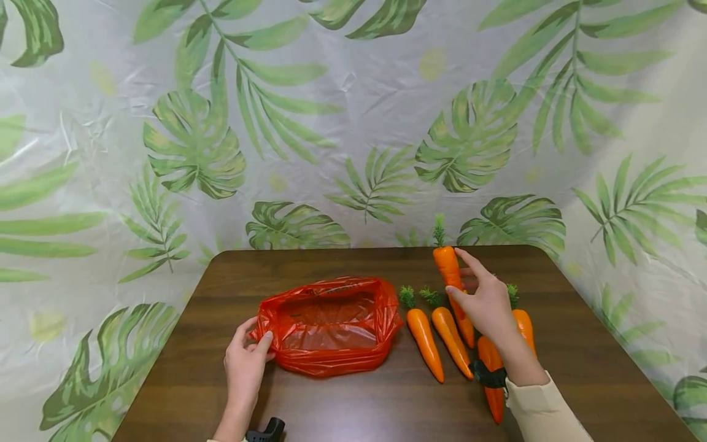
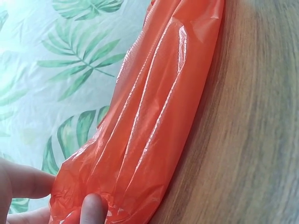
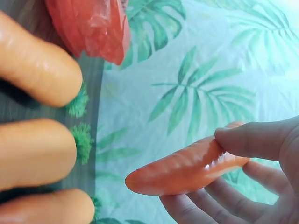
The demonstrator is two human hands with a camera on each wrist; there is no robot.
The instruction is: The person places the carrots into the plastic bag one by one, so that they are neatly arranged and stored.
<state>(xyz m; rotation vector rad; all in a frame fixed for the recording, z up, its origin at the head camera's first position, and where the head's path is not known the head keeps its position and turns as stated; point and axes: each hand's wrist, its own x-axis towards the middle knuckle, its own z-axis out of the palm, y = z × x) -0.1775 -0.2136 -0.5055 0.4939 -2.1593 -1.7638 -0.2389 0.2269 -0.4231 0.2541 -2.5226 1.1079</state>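
A red plastic bag (image 1: 326, 362) sits on the table with its mouth open upward. My left hand (image 1: 247, 362) pinches the bag's left end, its thumb (image 2: 93, 210) pressed against the red film. Over the right part of the table, my right hand (image 1: 486, 301) holds an orange carrot (image 1: 446, 263) between thumb and fingers, its green top pointing up. In the right wrist view the held carrot's tapered tip (image 3: 140, 181) sticks out free of the fingers. Several other carrots lie beneath and beside this hand, partly hidden by it and the forearm.
Between bag and right hand lie two carrots side by side, a left one (image 1: 425, 345) and a right one (image 1: 452, 341). Another carrot (image 1: 525, 325) lies right of the forearm. The dark wooden table (image 1: 331, 411) backs onto a leaf-patterned sheet (image 1: 353, 123).
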